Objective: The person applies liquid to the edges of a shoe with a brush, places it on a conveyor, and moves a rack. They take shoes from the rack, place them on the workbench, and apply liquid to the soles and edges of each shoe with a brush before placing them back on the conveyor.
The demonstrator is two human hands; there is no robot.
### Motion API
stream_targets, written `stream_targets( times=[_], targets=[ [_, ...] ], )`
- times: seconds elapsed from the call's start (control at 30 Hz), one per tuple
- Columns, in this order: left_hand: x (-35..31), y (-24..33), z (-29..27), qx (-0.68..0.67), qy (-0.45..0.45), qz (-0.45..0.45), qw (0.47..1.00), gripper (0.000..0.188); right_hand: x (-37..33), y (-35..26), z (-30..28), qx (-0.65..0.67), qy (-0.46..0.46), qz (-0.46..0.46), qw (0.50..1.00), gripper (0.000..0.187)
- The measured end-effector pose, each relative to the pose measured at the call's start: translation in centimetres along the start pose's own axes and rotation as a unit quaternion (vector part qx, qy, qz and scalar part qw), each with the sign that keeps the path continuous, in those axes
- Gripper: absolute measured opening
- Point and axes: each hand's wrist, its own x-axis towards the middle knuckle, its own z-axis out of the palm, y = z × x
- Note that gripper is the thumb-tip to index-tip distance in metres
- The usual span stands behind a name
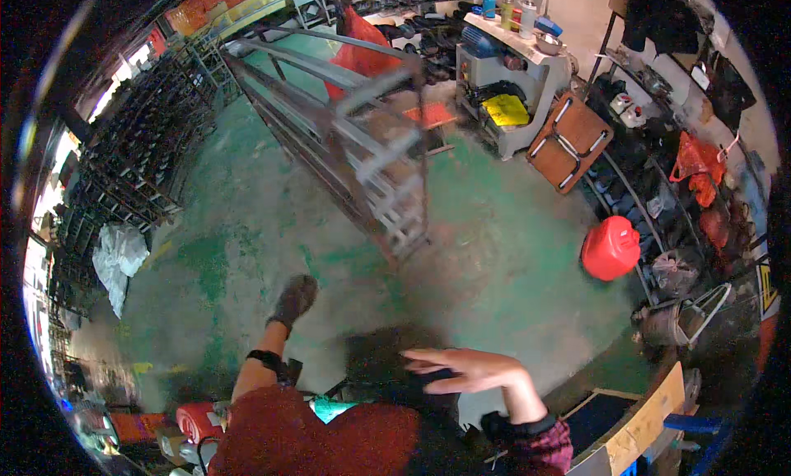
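My right hand (470,370) reaches in from the lower right, with a dark cuff (517,431) and a plaid sleeve (552,447) behind it. Its fingers are stretched out and slightly apart, and nothing shows in them. It hangs above the worn green floor (494,295), over a dark shadow. My left hand is out of sight. At the lower left, a bare leg in a dark shoe (297,299) extends forward below dark red clothing (313,435). Ahead stands a long grey metal frame rack (346,138), the large thing nearest in front.
Crowded dark racks (132,146) line the left, with a pale plastic sheet (119,257) beside them. At right are a red plastic container (610,248), a tipped brown stool (568,143) and a bucket (663,323). A grey machine (494,76) stands behind; a cardboard panel (647,431) juts in lower right.
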Motion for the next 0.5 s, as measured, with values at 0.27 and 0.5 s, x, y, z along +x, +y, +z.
stream_targets(
  times=[0.27,0.5],
  targets=[
    [10.4,23.0,2.5,-0.473,-0.346,0.031,0.810,0.025,-21.0,11.9,20.4,0.151,0.637,0.259,0.710,0.056],
    [6.7,51.1,8.6,-0.614,-0.455,0.170,0.622,0.049,-14.3,21.3,45.8,0.232,0.716,0.239,0.613,0.052]
  ],
)
